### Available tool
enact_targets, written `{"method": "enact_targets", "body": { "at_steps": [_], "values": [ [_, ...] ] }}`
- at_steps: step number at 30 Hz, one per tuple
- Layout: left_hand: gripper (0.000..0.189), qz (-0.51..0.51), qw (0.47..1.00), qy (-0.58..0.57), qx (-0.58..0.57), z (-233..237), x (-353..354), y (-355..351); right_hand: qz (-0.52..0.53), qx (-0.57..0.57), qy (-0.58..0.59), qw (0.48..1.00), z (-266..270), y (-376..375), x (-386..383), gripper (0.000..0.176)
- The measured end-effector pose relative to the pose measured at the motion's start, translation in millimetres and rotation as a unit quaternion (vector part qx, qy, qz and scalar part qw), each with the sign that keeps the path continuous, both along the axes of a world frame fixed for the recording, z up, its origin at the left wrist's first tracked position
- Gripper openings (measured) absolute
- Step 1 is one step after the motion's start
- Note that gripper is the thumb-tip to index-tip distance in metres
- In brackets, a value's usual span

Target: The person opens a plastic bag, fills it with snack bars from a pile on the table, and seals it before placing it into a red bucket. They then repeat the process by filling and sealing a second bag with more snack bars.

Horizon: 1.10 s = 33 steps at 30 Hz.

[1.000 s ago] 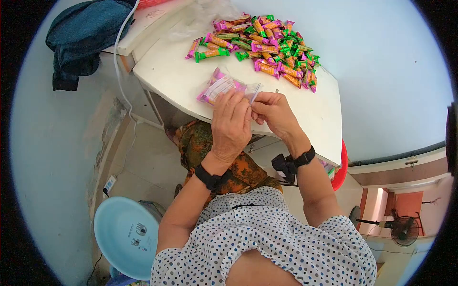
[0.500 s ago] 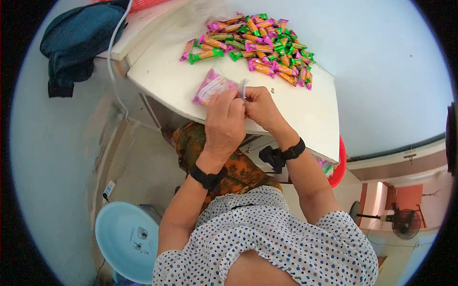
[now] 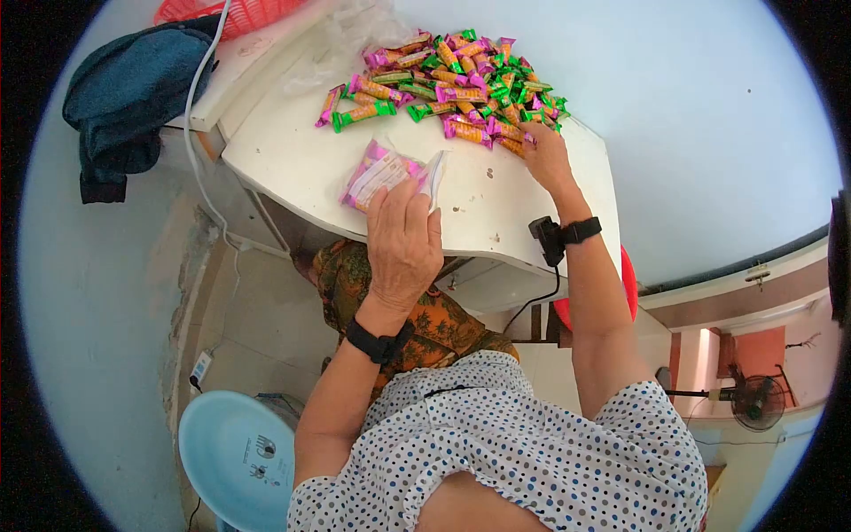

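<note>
The left hand [image 3: 403,239] lies over the near side of a clear plastic packet [image 3: 377,177] with pink contents and a white label. Its fingers are side by side and bent onto the plastic; whether the thumb pinches the packet cannot be told. The packet lies flat by the near edge of the white table [image 3: 541,204], toward the left corner, its loose clear end pointing right.

The right hand [image 3: 550,164] reaches to the near right side of a heap of wrapped bars [image 3: 461,80], fingers bent and drawn together at the bars there; whether they grip one is hidden. The bars, in pink, orange and green wrappers, spread along the far edge of the table. Each wrist wears a black strap.

Left of the heap, toward the far left corner, lies crumpled clear plastic [image 3: 341,49]. Beyond the table's left side are a dark blue cloth [image 3: 137,89] and a red basket [image 3: 244,16]. A light blue basin [image 3: 217,443] stands lower left, below table height.
</note>
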<state>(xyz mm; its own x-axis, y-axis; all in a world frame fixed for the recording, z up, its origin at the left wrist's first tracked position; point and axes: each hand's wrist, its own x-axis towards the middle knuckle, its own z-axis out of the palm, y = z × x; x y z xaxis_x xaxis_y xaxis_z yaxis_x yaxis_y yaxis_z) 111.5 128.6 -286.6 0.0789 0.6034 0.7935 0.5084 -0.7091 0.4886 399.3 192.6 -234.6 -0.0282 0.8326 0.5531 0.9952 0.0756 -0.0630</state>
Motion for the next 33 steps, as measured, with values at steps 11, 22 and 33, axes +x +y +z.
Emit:
{"method": "enact_targets", "body": {
  "at_steps": [11, 22, 33],
  "values": [
    [0.032, 0.016, 1.0, -0.02, -0.012, 4.1, -1.1, -1.2, -0.071, -0.034, 0.064, 0.995, 16.2, -28.2, -8.7, 0.029],
    [0.028, 0.031, 0.999, -0.014, 0.021, -0.2, -1.7, 0.0, 0.081, -0.163, 0.456, 0.871, 37.9, -107.5, -90.6, 0.018],
    [0.023, 0.022, 0.999, -0.028, 0.011, 3.0, 0.0, -1.4, 0.131, -0.124, 0.461, 0.869, 8.9, -92.5, -137.1, 0.014]
  ]
}}
